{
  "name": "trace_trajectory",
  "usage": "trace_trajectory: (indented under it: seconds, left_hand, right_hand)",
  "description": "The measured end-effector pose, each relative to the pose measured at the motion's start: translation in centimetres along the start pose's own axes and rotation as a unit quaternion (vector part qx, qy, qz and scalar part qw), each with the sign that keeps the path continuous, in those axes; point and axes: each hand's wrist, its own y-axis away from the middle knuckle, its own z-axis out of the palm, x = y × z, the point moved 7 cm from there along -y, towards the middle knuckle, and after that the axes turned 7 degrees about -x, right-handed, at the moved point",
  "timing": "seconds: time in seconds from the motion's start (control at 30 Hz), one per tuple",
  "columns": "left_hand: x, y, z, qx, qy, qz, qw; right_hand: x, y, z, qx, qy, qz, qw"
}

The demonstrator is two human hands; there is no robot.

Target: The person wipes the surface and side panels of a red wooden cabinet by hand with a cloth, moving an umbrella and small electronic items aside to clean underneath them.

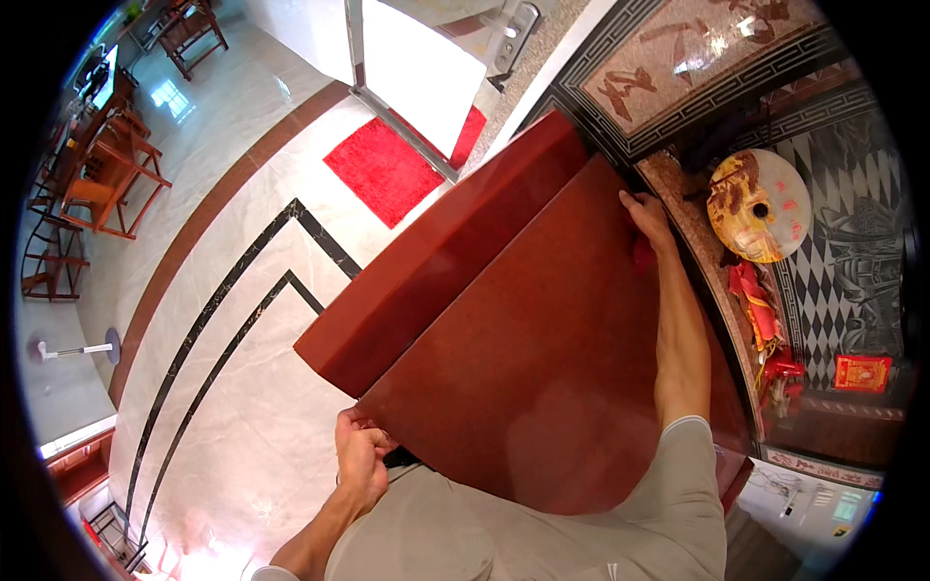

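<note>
A large reddish-brown panel (508,348) with a smooth, slightly glossy top spans the middle, right in front of my body. Along its far left side runs a narrower red-brown section (450,254), with a thin dark seam between the two. My left hand (361,450) grips the panel's near left corner, its fingers curled at the edge. Stretched across the panel, my right hand (647,214) holds the far right edge beside the stone altar ledge. Part of its grip is hidden. A small red item (643,256) shows by the right wrist, too obscured to name.
On the right ledge stand a round painted disc (759,207) and red-and-gold cloth or paper (755,305). Decorated stone panels (690,65) rise behind. A glass door (418,80) stands over a red mat (385,171). Wooden chairs (116,178) and a pedestal fan (80,350) are farther left.
</note>
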Motion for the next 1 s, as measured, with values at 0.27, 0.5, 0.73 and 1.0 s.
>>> trace_trajectory:
  seconds: [0.27,0.5,0.73,1.0]
  left_hand:
    - [0.1,-0.1,-0.1,-0.009,-0.016,0.002,1.0]
    - [0.1,0.2,-0.3,0.01,-0.024,-0.007,1.0]
    - [0.6,0.1,-0.1,0.001,-0.05,0.013,0.999]
    - [0.9,0.7,0.1,-0.055,-0.087,0.045,0.994]
  right_hand:
    - [0.6,-1.3,0.0,-0.02,0.022,0.005,1.0]
    - [-0.3,-0.5,0.4,-0.005,0.06,-0.001,0.998]
    - [-0.1,-0.9,0.4,-0.021,0.039,-0.013,0.999]
    - [0.1,2.7,1.0,0.038,0.03,-0.029,0.998]
